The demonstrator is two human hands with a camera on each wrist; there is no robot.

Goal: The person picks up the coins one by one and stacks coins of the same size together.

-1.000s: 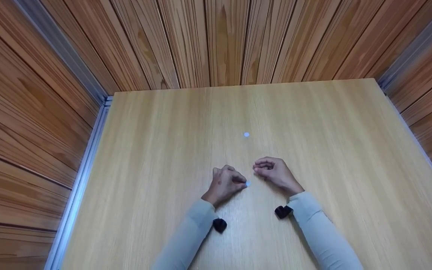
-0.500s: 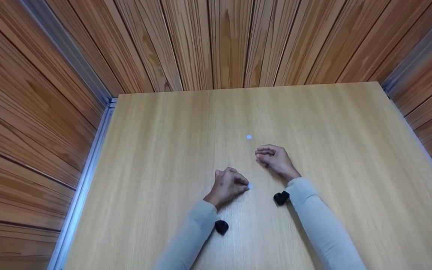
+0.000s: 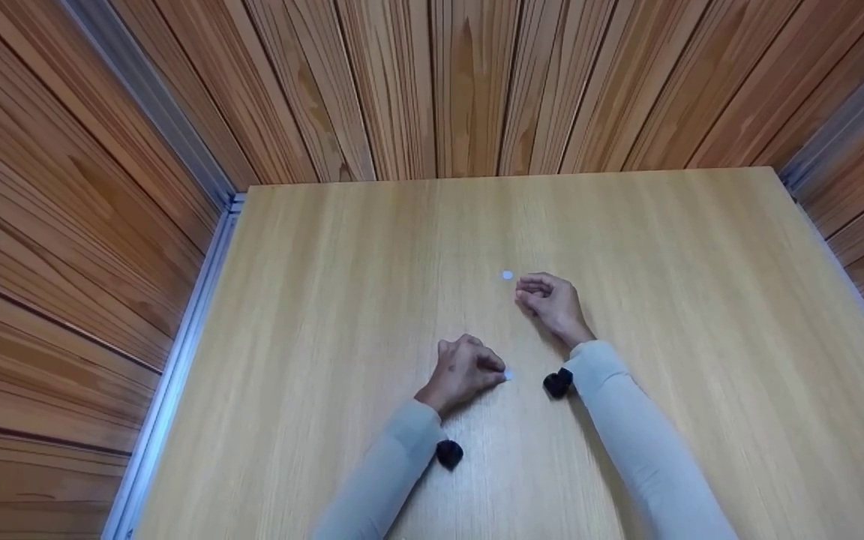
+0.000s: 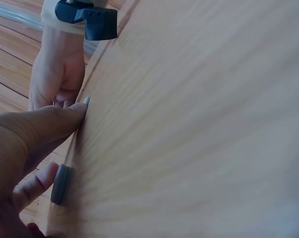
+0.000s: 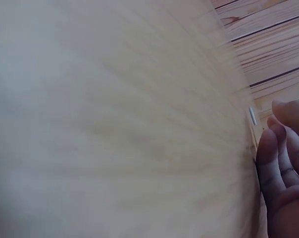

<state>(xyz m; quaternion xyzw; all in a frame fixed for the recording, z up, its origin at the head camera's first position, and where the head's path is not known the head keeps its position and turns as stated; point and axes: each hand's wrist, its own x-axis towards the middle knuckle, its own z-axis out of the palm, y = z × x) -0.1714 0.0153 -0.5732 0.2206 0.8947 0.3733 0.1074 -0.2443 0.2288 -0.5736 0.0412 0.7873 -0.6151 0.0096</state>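
In the head view my left hand (image 3: 466,369) rests low over the table, its thumb and forefinger pinching the edge of a small pale disc (image 3: 508,376). The left wrist view shows this disc (image 4: 86,100) at the thumb tip. There, a thicker dark grey disc (image 4: 61,184) lies beside the other fingers; the hand hides it from the head camera. Farther off, another small pale disc (image 3: 507,275) lies flat on the table. Just right of it is my right hand (image 3: 554,302), fingers loosely bent and nothing visible in them. A thin disc edge (image 5: 253,116) shows beyond its fingertips.
The wooden table (image 3: 342,277) reaches back to a plank wall (image 3: 469,82). A metal rail (image 3: 184,360) runs along its left side. A black wrist camera (image 3: 449,454) hangs at the left cuff, another black camera (image 3: 557,383) at the right.
My right hand has moved away from the left hand, forward across the table to beside the far pale disc. The left hand stays at its disc; the head view has shifted slightly.
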